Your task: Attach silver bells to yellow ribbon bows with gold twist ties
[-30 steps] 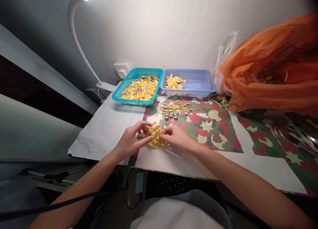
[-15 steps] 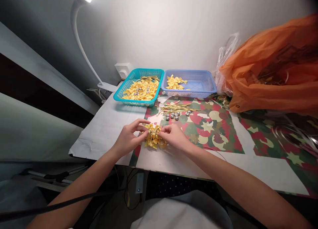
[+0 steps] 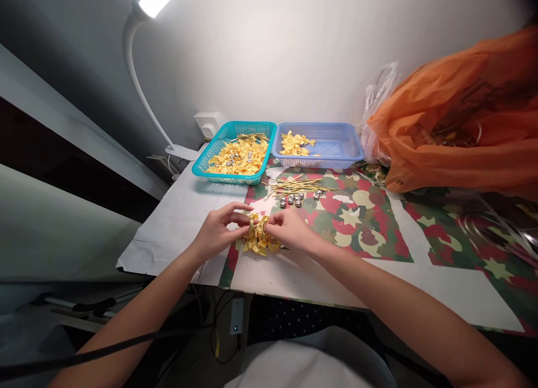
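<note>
Near the table's front edge, both hands are at a cluster of shiny yellow ribbon bows with gold wire ties (image 3: 259, 243). My left hand (image 3: 221, 231) pinches its left side between thumb and fingers. From the right, my right hand (image 3: 290, 229) pinches the upper right part, with its fingertips partly hidden. Just beyond the hands lie several small silver bells (image 3: 297, 201) and a loose pile of gold twist ties (image 3: 300, 187).
Behind stand a teal basket (image 3: 202, 172) of yellow bows, bells and ties, and a blue basket (image 3: 342, 147) with some bows. An orange plastic bag (image 3: 454, 147) fills the right. A white lamp (image 3: 138, 79) rises at the left. Patterned paper (image 3: 351, 217) covers the table.
The view has tilted slightly, so more of the lamp shows. Both hands stay at the bow cluster; the right fingers have shifted a little on its upper right side.
</note>
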Available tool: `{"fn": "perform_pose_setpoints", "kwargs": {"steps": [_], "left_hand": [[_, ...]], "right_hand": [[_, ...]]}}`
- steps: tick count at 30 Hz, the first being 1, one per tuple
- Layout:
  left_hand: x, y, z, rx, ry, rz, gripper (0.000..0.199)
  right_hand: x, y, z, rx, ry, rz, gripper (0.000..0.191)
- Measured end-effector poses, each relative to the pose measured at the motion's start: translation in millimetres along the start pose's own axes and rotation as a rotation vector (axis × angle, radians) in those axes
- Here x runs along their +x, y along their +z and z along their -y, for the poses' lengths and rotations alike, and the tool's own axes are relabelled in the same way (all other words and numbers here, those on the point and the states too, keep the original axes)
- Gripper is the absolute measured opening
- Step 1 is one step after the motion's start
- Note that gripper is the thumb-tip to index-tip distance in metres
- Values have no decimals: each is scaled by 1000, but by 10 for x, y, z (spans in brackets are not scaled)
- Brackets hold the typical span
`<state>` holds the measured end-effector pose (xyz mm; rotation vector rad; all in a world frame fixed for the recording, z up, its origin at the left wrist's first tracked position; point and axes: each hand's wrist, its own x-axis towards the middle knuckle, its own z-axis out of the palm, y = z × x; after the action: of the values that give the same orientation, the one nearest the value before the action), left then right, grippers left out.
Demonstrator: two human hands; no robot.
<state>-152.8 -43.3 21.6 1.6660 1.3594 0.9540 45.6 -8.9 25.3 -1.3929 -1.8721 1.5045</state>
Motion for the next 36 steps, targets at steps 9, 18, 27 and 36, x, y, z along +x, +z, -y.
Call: {"fn": "perform_pose_setpoints", "kwargs": {"steps": [9, 18, 27, 36], "left_hand": [[30, -90, -151, 168, 70, -14, 30], [24, -422, -374, 512, -16, 216, 24], [-28, -462, -405, 788, -78, 338, 32], [215, -626, -397, 590, -140, 445, 20]], "right_hand": [[-71, -161, -42, -10, -76, 115, 21], [-394, -650, -143, -46, -23, 243, 26], [-580, -938, -169, -66, -49, 191, 26], [-711, -1147, -342, 13, -21, 116, 31]]}}
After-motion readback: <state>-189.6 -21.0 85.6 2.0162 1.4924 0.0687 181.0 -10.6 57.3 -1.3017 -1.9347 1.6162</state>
